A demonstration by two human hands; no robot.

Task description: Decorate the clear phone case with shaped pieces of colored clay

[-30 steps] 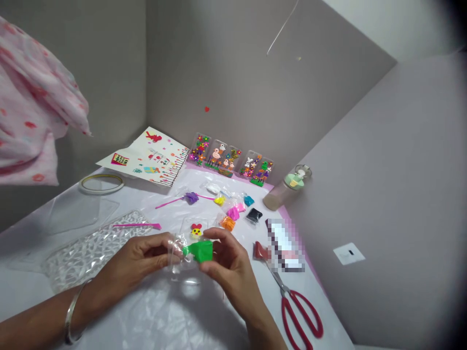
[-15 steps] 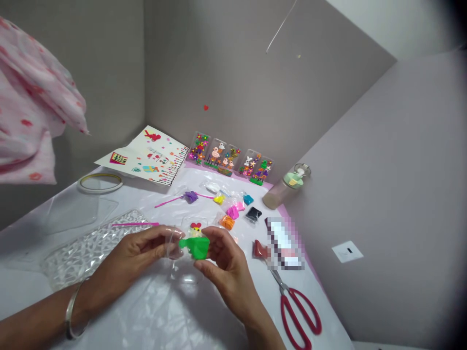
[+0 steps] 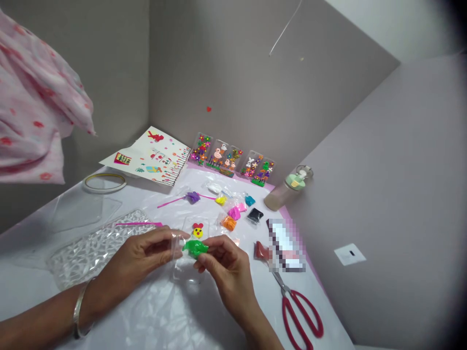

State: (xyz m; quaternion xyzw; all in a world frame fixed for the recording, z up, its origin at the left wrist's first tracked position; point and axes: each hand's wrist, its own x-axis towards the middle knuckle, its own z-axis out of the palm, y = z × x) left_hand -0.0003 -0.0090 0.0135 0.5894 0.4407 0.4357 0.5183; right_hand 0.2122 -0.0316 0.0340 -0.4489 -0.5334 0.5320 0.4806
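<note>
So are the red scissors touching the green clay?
Apart. The head view shows the red scissors lying on the table near its right edge, while the green clay is pinched between the left hand and right hand, with bare tabletop between.

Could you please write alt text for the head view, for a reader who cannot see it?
Two hands hold green clay in a clear bag: left hand grips the bag, right hand pinches the clay. Red scissors lie to the right on the table.
</note>
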